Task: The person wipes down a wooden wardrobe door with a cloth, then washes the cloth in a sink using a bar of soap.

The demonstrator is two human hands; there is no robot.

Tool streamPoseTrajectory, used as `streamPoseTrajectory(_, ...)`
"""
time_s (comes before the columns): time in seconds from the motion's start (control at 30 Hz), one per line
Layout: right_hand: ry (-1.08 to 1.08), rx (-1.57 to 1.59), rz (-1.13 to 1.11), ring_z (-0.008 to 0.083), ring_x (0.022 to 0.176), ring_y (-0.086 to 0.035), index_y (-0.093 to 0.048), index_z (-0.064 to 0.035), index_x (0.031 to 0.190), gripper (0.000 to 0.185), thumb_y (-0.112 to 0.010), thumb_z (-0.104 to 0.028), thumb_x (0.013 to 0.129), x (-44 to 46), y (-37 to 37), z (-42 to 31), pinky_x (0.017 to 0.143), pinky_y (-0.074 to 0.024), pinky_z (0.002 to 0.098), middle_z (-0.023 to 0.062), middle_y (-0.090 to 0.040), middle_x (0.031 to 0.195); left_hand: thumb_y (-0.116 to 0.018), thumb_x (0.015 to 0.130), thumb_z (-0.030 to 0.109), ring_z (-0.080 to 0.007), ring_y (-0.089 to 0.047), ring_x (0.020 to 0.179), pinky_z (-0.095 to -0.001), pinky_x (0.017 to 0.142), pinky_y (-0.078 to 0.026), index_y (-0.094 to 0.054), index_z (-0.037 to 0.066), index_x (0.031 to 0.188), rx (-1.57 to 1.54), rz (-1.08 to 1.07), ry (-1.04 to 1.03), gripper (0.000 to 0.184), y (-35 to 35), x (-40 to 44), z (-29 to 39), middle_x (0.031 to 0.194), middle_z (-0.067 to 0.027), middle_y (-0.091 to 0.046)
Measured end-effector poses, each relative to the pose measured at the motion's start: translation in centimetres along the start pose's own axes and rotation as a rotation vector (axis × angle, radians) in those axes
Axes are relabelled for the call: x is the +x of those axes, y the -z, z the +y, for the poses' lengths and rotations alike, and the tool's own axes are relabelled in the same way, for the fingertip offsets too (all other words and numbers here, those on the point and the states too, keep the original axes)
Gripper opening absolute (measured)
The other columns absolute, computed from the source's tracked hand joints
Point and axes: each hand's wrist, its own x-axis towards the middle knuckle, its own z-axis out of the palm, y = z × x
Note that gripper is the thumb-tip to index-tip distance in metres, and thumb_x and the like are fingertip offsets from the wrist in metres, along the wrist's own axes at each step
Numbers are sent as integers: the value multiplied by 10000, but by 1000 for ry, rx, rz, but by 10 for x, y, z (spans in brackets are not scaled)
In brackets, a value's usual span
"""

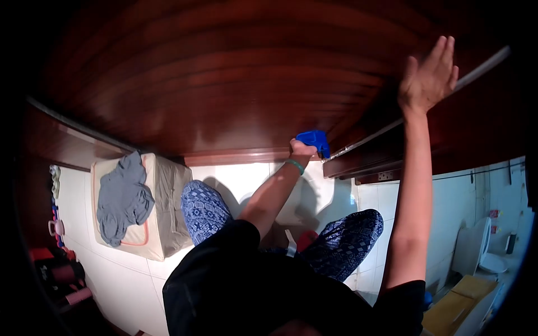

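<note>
My left hand (302, 148) reaches down to the foot of a dark red-brown wooden panel (224, 112), its fingers closed on a blue cloth (315, 140). The cloth lies against the panel's lower corner, beside a second wooden piece with a pale metal-looking edge (386, 130). A green bangle (295, 166) circles my left wrist. Up at the right, my right hand (428, 81) is open, fingers stretched out, over the wood by that pale edge. Whether its palm presses on the wood cannot be made out.
A beige fabric storage box (171, 196) stands on the white tiled floor (129, 266) at left, a grey garment (124, 199) on its top. My knees, in patterned blue trousers (204, 207), are bent near the panel. At right, a bathroom holds a white toilet (473, 246).
</note>
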Motion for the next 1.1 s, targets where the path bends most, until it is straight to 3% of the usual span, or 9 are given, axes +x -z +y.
streamPoseTrajectory(0.13, -20, -19, -39, 201, 1288, -364, -309, -57, 1406, 644, -254, -501, 942, 0, 1, -2, 1075, -130, 358, 93, -326, 1455, -739, 776, 226, -160, -637, 869, -287, 879, -485, -671, 57, 982, 335, -124, 12, 275, 16, -51, 83, 921, -12, -687)
streamPoseTrajectory(0.2, -2, 4, 2, 220, 1282, -369, -316, -53, 1400, 652, -255, -509, 938, 6, 4, -8, 1057, -186, 385, 98, -338, 1447, -658, 845, 297, -174, -601, 996, -289, 947, -443, -601, 32, 1121, 346, -270, -325, 387, 26, -83, 100, 1064, -54, -653)
streamPoseTrajectory(0.33, 6, 24, -28, 262, 1254, -377, -361, -49, 1371, 607, -362, -461, 925, 5, 7, -7, 1045, -224, 418, 113, -355, 1424, -253, 975, 389, -360, -273, 1324, -488, 1092, -254, -264, -24, 1381, -1091, -240, 485, 579, 22, -54, 131, 1454, -202, -250)
streamPoseTrajectory(0.4, -54, -54, -163, 277, 1309, -323, -325, 12, 1383, 678, -345, -487, 924, 12, 22, -10, 1069, -197, 395, 169, -322, 1442, -130, 969, 376, -436, -162, 1343, -560, 1095, -178, -205, -33, 1402, -1394, -99, 584, 600, 7, -80, 164, 1475, -225, -157)
streamPoseTrajectory(0.57, -60, -1, -157, 280, 1294, -340, -327, 17, 1380, 665, -419, -437, 903, 11, 23, -9, 1068, -194, 393, 171, -330, 1437, -222, 949, 302, -380, -480, 1161, -548, 1014, -339, -497, -13, 1193, -1115, -140, 469, 484, 10, -89, 141, 1253, -201, -515)
streamPoseTrajectory(0.7, -67, 41, -134, 276, 1291, -341, -349, 3, 1372, 661, -504, -390, 863, 11, 24, -10, 1072, -197, 390, 165, -336, 1433, -386, 868, 308, -375, -513, 1113, -541, 973, -378, -523, 38, 1169, -1032, -654, 220, 427, 38, -127, 138, 1238, -186, -532)
streamPoseTrajectory(0.87, -86, 419, 124, 305, 1224, -384, -467, -52, 1293, 478, -517, -278, 875, -21, 20, -14, 1036, -261, 410, 157, -379, 1369, -514, 801, 342, -364, -523, 1108, -539, 917, -413, -468, 59, 1267, -838, -488, 305, 547, 49, -204, 188, 1259, -164, -525)
streamPoseTrajectory(0.97, -307, 721, -100, 336, 1143, -453, -562, -14, 1140, 342, -537, -126, 817, -98, 58, -51, 989, -345, 416, 188, -493, 1211, -514, 793, 312, -331, -533, 1105, -460, 935, -432, -455, 59, 1289, -757, -551, 185, 560, 57, -227, 196, 1245, -163, -535)
streamPoseTrajectory(1.1, -806, 1161, -474, 347, 1254, -342, -458, -41, 1291, 648, -504, -499, 836, -195, 109, -130, 1033, -267, 450, 186, -354, 1359, -450, 910, 371, -283, -507, 1140, -381, 985, -394, -389, 34, 1324, -428, -519, 44, 537, 56, -239, 196, 1246, -152, -522)
